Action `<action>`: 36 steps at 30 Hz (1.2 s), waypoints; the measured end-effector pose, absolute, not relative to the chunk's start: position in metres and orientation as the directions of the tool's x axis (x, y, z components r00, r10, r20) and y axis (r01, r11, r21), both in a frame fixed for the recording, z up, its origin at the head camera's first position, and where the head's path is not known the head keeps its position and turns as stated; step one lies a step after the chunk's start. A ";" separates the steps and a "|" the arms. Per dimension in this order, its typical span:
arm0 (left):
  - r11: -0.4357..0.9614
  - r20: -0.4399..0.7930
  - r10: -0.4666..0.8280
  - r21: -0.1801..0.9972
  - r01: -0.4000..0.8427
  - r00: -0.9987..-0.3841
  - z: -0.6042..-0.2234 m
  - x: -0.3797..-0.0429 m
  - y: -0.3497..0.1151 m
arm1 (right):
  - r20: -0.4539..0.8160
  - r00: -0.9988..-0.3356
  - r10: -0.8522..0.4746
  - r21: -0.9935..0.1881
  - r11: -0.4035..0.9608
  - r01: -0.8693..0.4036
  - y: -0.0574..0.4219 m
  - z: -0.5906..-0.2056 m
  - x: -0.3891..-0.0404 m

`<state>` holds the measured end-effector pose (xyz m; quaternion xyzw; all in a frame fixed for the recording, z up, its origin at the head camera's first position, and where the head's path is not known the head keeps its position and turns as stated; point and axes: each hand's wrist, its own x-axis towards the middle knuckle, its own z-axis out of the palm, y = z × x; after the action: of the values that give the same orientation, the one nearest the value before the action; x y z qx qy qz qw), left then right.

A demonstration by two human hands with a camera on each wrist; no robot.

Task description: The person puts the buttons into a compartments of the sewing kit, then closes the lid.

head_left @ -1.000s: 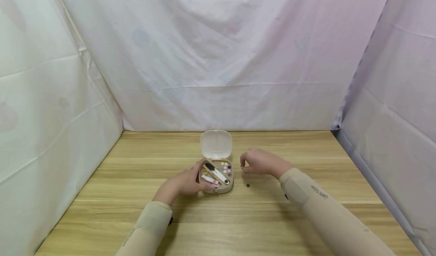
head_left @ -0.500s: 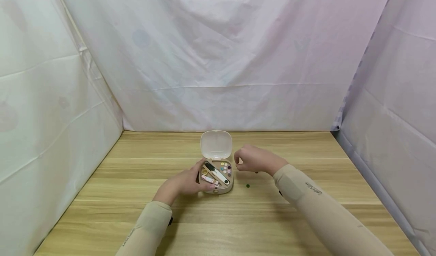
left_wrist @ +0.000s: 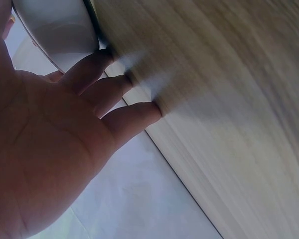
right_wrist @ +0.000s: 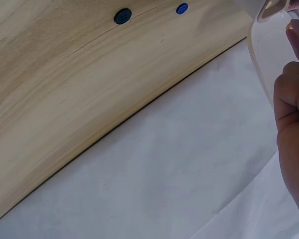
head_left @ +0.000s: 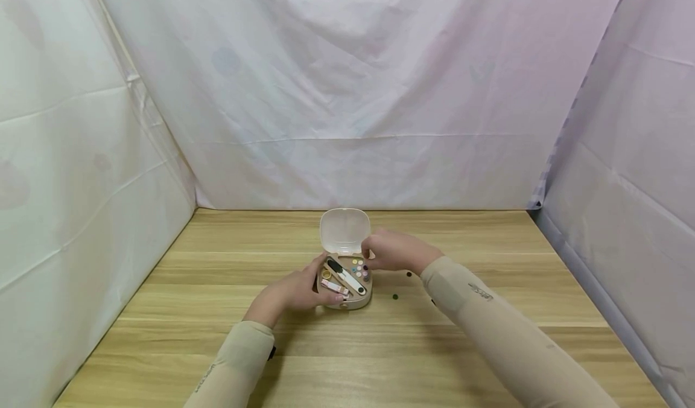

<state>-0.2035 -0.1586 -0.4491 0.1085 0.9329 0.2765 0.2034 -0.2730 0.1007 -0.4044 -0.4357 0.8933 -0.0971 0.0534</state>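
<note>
A small cream sewing box (head_left: 356, 303) stands on the table, its lid (head_left: 345, 230) raised. Inside lie white-handled snips (head_left: 353, 281) with a black end, a gold ring (head_left: 326, 273), a pink-and-white strip (head_left: 334, 286) and several coloured buttons (head_left: 359, 268). My left hand (head_left: 301, 288) holds the box by its left side, thumb at the front; in the left wrist view three fingertips rest on the wood. My right hand (head_left: 399, 251) has thumb and forefinger pinched at the button compartment's back right corner. The small dark button in that pinch is hidden by the fingers.
Two loose buttons, a dark green one (right_wrist: 122, 16) and a blue one (right_wrist: 182, 8), lie on the wooden table (head_left: 461, 347) right of the box. White cloth (head_left: 347, 94) hangs behind the table and along both sides.
My right hand has moved left, from the tabletop to the box's button compartment, a small dark button first showing at its fingertips. A table button came into view behind it. The left hand stayed still.
</note>
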 end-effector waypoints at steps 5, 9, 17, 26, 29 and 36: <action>0.821 -0.310 0.320 0.562 0.099 -0.895 -0.451 -0.204 -0.159 | -0.044 -0.626 -0.779 -0.221 0.618 -0.754 0.091 -0.406 -0.276; 0.821 -0.305 0.323 0.561 0.105 -0.896 -0.452 -0.205 -0.160 | -0.054 -0.619 -0.783 -0.233 0.613 -0.755 0.084 -0.411 -0.280; 0.830 -0.322 0.320 0.548 0.100 -0.891 -0.452 -0.205 -0.159 | -0.037 -0.590 -0.807 -0.227 0.582 -0.781 0.078 -0.420 -0.282; 0.828 -0.310 0.327 0.549 0.113 -0.893 -0.451 -0.206 -0.159 | -0.014 -0.571 -0.821 -0.225 0.559 -0.798 0.077 -0.421 -0.281; 0.824 -0.304 0.331 0.554 0.117 -0.893 -0.452 -0.205 -0.159 | -0.024 -0.575 -0.818 -0.232 0.564 -0.792 0.077 -0.421 -0.280; 0.826 -0.303 0.328 0.552 0.116 -0.895 -0.453 -0.205 -0.159 | -0.039 -0.589 -0.807 -0.242 0.579 -0.778 0.076 -0.423 -0.281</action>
<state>-0.2048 -0.1592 -0.4535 0.1187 0.9351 0.2704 0.1961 -0.2814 0.0760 -0.4230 -0.4477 0.8856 -0.0998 0.0727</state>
